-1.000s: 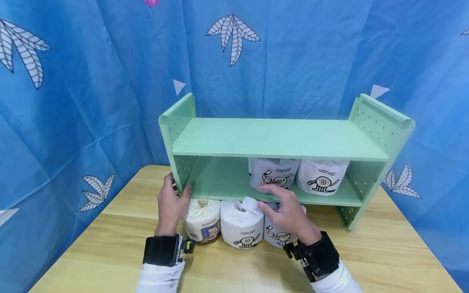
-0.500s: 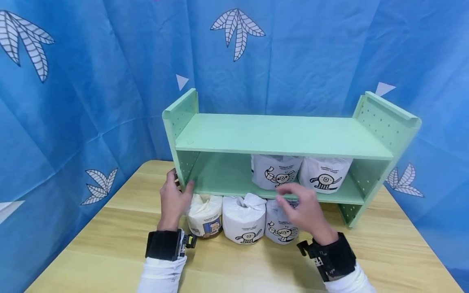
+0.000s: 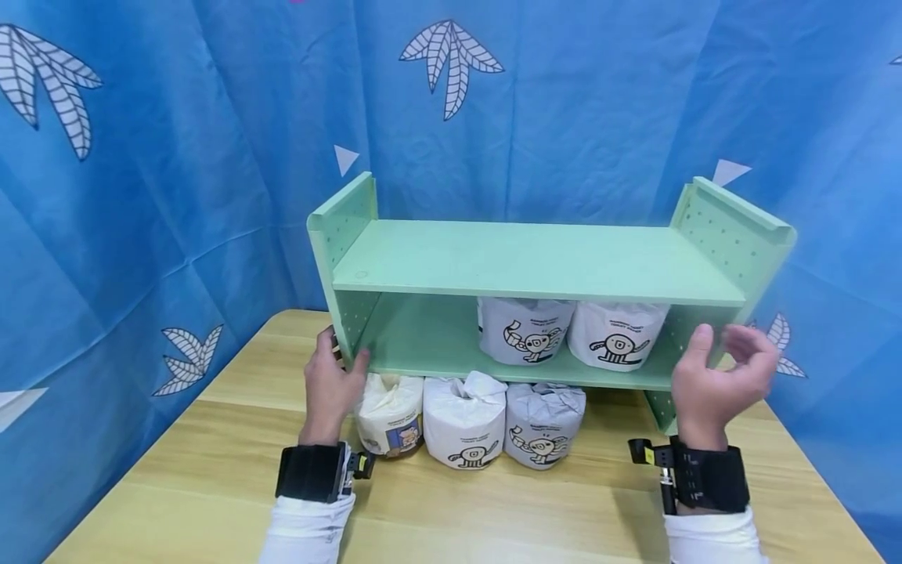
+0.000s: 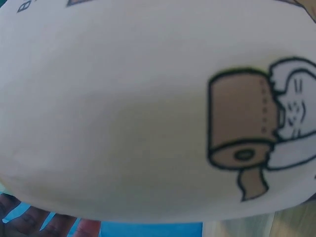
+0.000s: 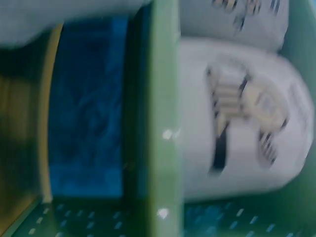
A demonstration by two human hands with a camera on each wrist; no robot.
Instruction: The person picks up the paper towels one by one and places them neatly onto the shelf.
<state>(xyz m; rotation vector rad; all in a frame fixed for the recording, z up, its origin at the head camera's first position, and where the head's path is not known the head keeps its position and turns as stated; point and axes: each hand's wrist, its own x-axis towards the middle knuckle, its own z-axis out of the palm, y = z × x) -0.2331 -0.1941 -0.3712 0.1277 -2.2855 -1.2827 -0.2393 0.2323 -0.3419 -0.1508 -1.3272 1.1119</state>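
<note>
A light green two-tier shelf (image 3: 535, 258) stands at the back of the table. My left hand (image 3: 333, 392) holds its left side panel, thumb at the front edge and fingers round the outer face. My right hand (image 3: 720, 388) is raised in front of the right side panel with loosely bent fingers and nothing in it. Two wrapped toilet rolls, a grey one (image 3: 530, 333) and a white one (image 3: 615, 338), sit on the lower board. Beneath it a cream roll (image 3: 389, 411), a white roll (image 3: 461, 427) and a grey roll (image 3: 541, 431) stand in a row on the table.
The wooden table (image 3: 458, 517) extends in front of the shelf. Blue curtain (image 3: 592, 102) with leaf prints surrounds it at the back and sides. The upper board is bounded by raised side panels with small holes, such as the right panel (image 3: 733, 235).
My right hand has moved away from the lower rolls, over to the shelf's right side, and turned. The left hand keeps its place on the left panel.
</note>
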